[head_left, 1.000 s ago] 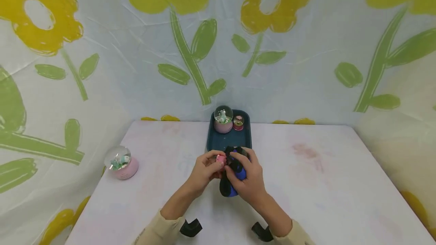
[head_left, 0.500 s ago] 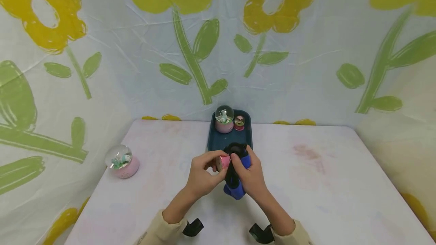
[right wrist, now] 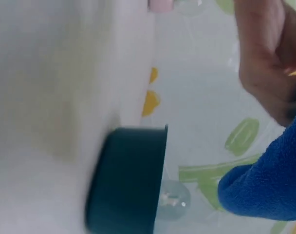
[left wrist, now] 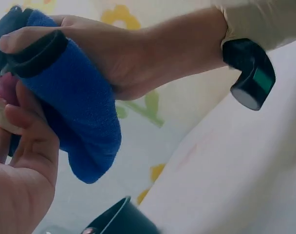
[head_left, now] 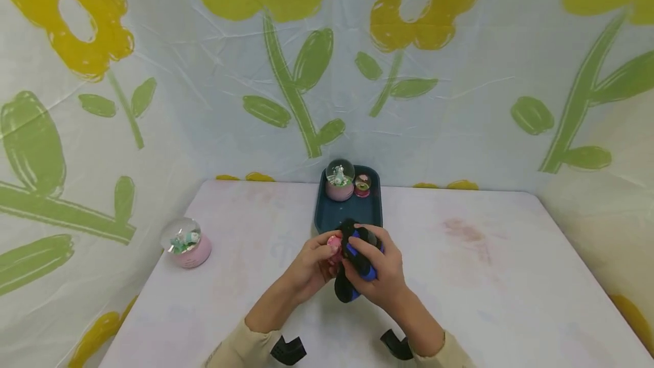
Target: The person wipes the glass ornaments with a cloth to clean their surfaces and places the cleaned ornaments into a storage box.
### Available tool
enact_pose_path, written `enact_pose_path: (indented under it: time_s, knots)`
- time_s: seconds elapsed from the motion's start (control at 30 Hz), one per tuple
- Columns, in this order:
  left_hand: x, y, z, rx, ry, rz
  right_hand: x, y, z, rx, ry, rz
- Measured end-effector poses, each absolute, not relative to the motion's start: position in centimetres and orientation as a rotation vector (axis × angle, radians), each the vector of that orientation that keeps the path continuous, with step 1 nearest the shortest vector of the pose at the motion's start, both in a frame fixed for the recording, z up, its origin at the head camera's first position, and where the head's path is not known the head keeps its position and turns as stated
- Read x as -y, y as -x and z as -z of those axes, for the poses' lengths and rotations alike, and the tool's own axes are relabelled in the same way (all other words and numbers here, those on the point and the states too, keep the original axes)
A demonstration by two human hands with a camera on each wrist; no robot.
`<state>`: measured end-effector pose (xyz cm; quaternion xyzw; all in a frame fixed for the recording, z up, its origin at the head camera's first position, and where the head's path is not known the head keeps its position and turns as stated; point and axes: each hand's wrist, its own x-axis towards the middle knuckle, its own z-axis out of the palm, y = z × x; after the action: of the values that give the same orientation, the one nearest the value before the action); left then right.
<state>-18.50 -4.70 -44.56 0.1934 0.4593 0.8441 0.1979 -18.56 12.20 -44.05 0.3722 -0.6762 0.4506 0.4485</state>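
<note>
In the head view my left hand (head_left: 310,268) holds a small pink ornament (head_left: 334,244) between thumb and fingers, its exact kind unclear. The left wrist view shows the ornament's pink part (left wrist: 7,88) above a pale base. My right hand (head_left: 382,274) grips a blue cloth with black edging (head_left: 367,270) and presses it against the ornament. A loose end of the cloth (left wrist: 87,112) hangs below the right hand (left wrist: 106,56). In the right wrist view, part of the left hand (right wrist: 267,63) appears beside the cloth (right wrist: 272,178). The cloth partly hides the ornament.
Beyond the hands, a dark teal tray (head_left: 332,217) carries a pink-based snow globe (head_left: 339,180) and a smaller globe with a red base (head_left: 363,185). Another pink-based snow globe (head_left: 187,243) stands near the table's left edge. A flower-patterned sheet (head_left: 230,141) hangs behind the table.
The ornament has been turned in my left fingers; its round end faced the camera half a second ago. My right hand has shifted the cloth around it. The snow globes stay put.
</note>
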Motion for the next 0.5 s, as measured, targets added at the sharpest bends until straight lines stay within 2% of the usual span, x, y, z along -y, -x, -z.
enact_pose_path:
  time_s: [0.1, 0.27, 0.5]
  knots:
    - [4.8, 18.8, 44.4, -1.316, -0.566, -2.352, -12.1, 18.8, 44.2, 1.671, -0.902, -1.119]
    - [5.2, 19.0, 44.2, -1.753, -0.750, -2.326, -11.8, 18.3, 44.3, 1.825, -0.738, -1.414]
    - [5.5, 19.7, 44.5, -2.434, -1.283, -2.077, -11.8, 17.7, 44.1, 2.011, -0.443, -1.834]
